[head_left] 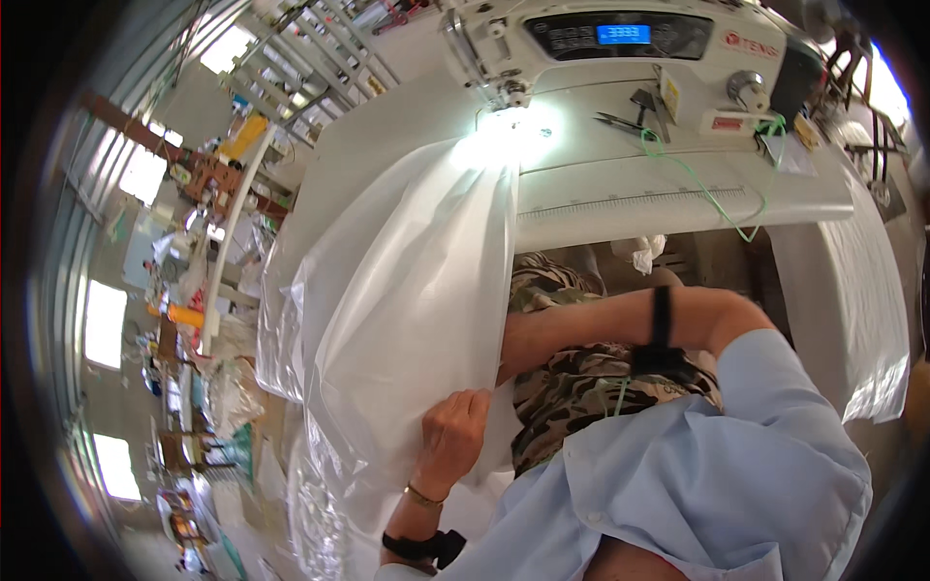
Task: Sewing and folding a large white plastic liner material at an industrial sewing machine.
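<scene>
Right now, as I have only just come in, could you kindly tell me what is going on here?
A person in a light-blue shirt has a large, shiny white sheet at a white sewing machine with a blue display. The left hand is curled against the sheet; the right forearm reaches behind its edge, which hides the right hand. The sheet narrows toward the brightly lit needle area, where glare hides the detail.
</scene>
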`<state>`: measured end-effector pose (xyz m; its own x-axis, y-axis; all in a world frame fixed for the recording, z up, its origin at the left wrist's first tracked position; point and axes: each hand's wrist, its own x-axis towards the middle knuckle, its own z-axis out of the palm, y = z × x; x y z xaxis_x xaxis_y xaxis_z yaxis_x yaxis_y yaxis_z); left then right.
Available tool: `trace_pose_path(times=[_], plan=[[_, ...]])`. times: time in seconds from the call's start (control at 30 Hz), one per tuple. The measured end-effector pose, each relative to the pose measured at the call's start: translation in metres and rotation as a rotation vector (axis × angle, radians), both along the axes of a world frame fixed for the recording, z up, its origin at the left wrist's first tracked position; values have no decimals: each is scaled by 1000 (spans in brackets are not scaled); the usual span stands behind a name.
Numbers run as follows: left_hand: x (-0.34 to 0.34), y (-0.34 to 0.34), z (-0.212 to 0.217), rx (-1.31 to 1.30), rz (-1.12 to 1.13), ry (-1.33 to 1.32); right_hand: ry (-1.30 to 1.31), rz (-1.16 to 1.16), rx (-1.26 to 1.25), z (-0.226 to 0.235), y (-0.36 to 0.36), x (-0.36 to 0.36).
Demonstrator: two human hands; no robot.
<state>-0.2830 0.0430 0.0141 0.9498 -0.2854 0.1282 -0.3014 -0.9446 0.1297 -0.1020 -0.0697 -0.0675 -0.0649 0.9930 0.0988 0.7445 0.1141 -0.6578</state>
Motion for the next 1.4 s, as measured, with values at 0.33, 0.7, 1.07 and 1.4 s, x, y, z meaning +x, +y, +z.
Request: trace_pose_path(times=[0.33, 0.7, 1.07, 1.4], plan=[[-19, -21, -54, -983, 557, -75, -470, -162, 461, 76, -54, 73], [-28, -41, -38, -1385, 589, -35, -301, -199, 337, 56, -30, 53], [-6, -40, -46, -841, 565, -313, -457, -5, 444, 54, -30, 16], [-2, -32, -20, -296, 437, -516, -506, -12, 408, 56, -29, 16]])
